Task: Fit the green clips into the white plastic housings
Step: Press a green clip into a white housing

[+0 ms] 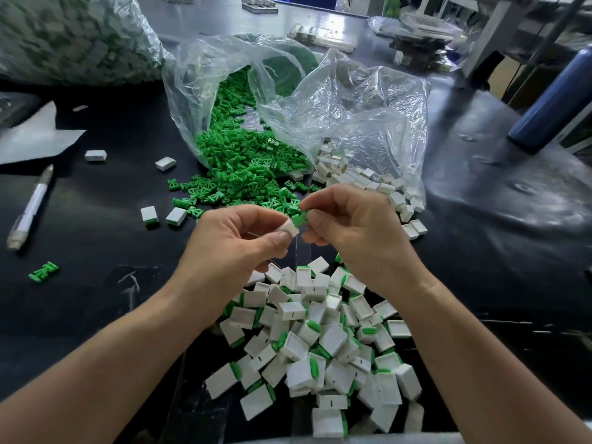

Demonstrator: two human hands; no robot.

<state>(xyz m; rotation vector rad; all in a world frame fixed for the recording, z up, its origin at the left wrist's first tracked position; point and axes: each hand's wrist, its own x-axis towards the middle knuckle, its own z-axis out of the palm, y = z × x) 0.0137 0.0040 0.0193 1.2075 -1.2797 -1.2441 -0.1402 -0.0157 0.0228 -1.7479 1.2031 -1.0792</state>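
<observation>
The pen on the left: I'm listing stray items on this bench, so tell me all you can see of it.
The pen has a white, plastic-looking barrel with translucent ends. It lies flat and diagonal on the dark table, far end leaning right, well left of the left hand, touching nothing else.

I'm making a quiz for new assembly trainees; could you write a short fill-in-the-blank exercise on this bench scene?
The left hand pinches a small white plastic housing; the right hand pinches a small plastic clip coloured ____.
The white plastic pen lies on the person's ____ side.
The tall blue bottle stands on the person's ____ side.
Missing words: green; left; right.
</observation>
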